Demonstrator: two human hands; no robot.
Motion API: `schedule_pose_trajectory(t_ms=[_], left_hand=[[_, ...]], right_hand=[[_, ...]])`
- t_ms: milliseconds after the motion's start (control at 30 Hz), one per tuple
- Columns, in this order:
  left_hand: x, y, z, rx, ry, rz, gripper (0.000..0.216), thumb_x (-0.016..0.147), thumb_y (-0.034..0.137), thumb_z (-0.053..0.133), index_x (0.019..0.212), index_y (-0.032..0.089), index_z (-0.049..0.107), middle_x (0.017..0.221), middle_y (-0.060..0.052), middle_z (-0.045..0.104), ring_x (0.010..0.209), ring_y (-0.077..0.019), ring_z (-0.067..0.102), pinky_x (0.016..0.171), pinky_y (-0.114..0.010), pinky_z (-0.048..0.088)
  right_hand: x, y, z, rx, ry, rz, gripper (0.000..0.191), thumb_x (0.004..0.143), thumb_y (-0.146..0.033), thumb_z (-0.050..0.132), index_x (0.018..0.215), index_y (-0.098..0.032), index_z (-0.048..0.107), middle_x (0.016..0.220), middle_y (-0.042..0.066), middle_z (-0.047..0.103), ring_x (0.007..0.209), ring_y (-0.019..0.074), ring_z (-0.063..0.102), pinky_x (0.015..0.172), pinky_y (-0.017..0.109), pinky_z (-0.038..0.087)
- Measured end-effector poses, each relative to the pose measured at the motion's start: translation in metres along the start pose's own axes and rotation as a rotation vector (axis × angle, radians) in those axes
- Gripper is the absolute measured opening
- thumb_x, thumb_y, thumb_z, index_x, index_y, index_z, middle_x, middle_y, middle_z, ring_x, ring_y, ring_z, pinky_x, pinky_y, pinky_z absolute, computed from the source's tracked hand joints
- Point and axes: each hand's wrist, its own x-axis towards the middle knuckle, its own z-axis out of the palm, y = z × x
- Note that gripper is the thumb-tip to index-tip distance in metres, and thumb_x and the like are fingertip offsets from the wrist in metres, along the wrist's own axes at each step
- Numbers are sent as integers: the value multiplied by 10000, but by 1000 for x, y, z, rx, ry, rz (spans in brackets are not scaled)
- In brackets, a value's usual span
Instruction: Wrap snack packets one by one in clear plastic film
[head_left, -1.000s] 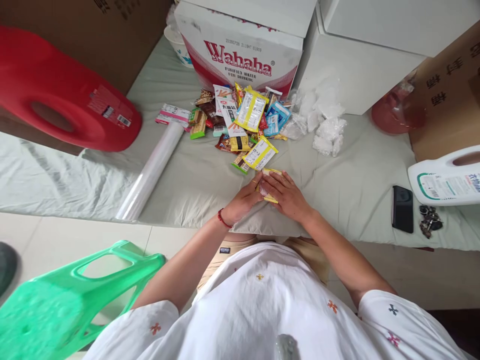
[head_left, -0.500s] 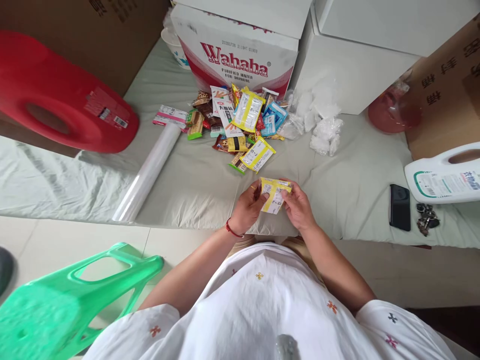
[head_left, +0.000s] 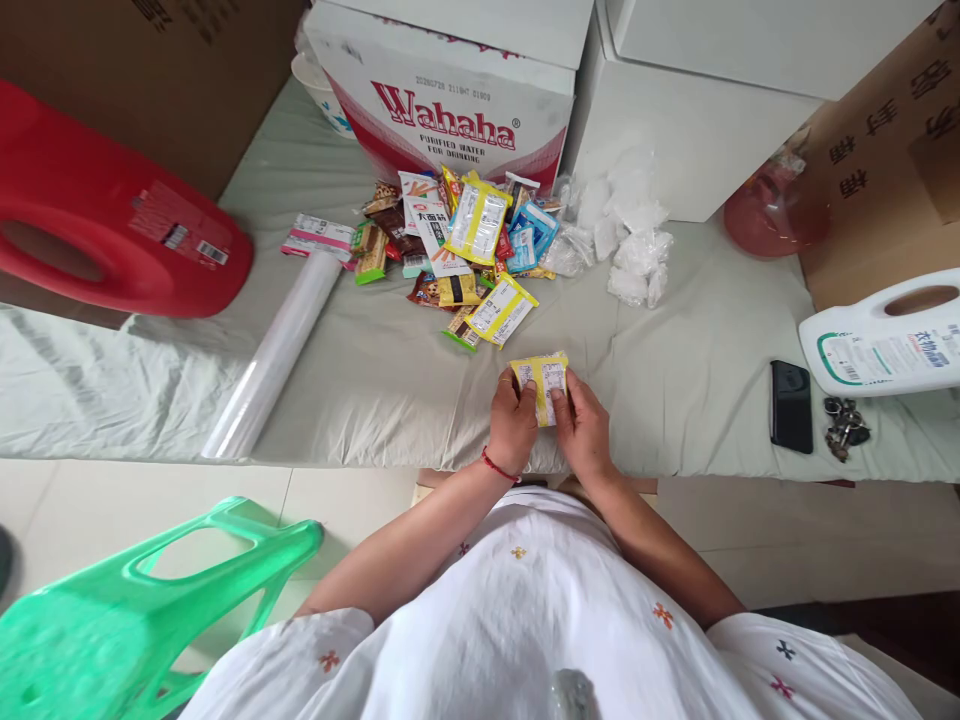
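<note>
Both my hands grip one small yellow snack packet (head_left: 541, 383) just above the near edge of a grey-green cloth-covered surface (head_left: 390, 370). My left hand (head_left: 511, 428), with a red string at the wrist, pinches its left side. My right hand (head_left: 583, 430) pinches its right side. The packet's white label faces up. Just beyond it lies a pile of snack packets (head_left: 457, 250), with another yellow packet (head_left: 499, 308) nearest my hands.
A roll of clear film (head_left: 271, 358) lies left of the pile, a red jug (head_left: 112, 240) further left. Behind stand a Wahaha box (head_left: 442, 110) and white boxes (head_left: 697, 110). Crumpled clear bags (head_left: 626, 245), a black phone (head_left: 790, 406), keys (head_left: 844, 428), a white jug (head_left: 885, 345), and a green stool (head_left: 142, 610) lie around.
My hands lifted the yellow packet off the cloth, drew it toward me and turned it so its label faces up. The view shifted slightly.
</note>
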Motion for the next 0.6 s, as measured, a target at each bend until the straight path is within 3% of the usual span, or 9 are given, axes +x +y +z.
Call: schedule_pose_trajectory(t_ms=[67,133,300,433,500,600], left_hand=[[1,-1,3,-1,8,-16,171,971,316,480,1117,228,499,1101,-80,687,971,-211,672,859,-357,556],[2,0,6,39,-3,13,191,981,331,480,1139,231,515,1092,-78,695,968,-212,668,867,-359,550],[9,2,2,136,-115,75,246,911,359,607,1110,218,645,1151,-93,686,1050,-235,660,917,-380,546],[11,5,-33,233,-94,182,188,862,351,627,937,209,724,1220,-106,636,1132,-231,645,936,-354,549],[8,6,-58,310,-30,214,193,861,367,623,897,211,730,1121,-87,664,1060,-213,657,896,-330,546],[-2,7,-94,426,74,195,202,858,370,620,899,207,732,1023,-68,689,975,-206,662,831,-312,536]], right_hand=[[-3,3,2,5,-2,-58,493,1035,-465,456,1461,-240,560,1401,147,647,1298,302,612,1107,497,498],[-6,6,3,52,25,-42,509,1022,-465,493,1479,-252,557,1466,137,611,1358,305,579,1154,524,466],[-3,25,-25,256,122,203,499,884,-513,722,1318,-267,707,1312,75,724,1164,282,694,1065,497,550],[36,56,-97,192,354,367,338,746,-422,846,1003,-205,806,935,45,792,812,222,729,782,384,625],[79,73,-146,200,560,374,186,754,-314,829,853,-166,775,810,41,760,670,179,689,629,325,586],[171,92,-225,97,820,342,104,823,-202,769,787,-134,699,774,75,735,593,149,654,526,293,507]])
